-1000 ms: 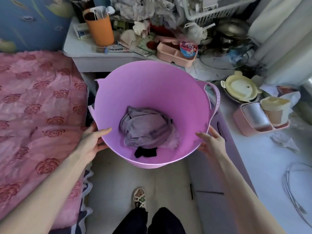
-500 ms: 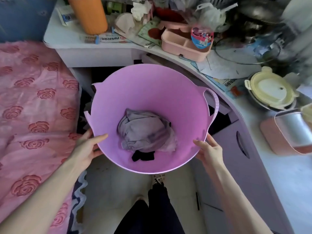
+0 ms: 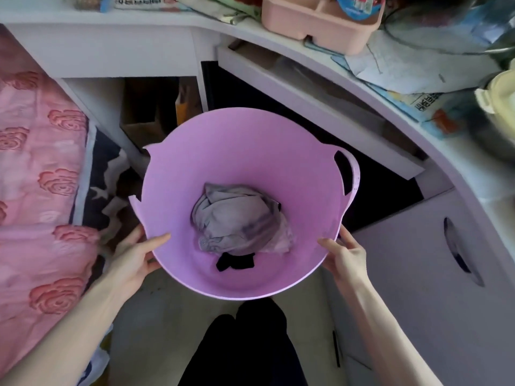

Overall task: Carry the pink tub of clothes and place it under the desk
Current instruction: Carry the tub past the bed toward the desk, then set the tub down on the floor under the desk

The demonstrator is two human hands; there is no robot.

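Note:
The pink tub is round, with a handle cut-out on its right rim. Grey and black clothes lie crumpled at its bottom. My left hand grips the near-left rim, thumb inside. My right hand grips the near-right rim. The tub hangs low, in front of the dark opening under the white curved desk. My dark trouser legs show below the tub.
A bed with a pink rose-patterned cover runs along the left. A white cabinet door with a curved handle slot stands at the right. Boxes sit in a compartment under the desk's left part. A pink tray and papers crowd the desktop.
The tub has come down and forward toward the space under the desk, and my head has tipped lower, so the desktop has slid up out of view. Both hands keep their hold on the rim.

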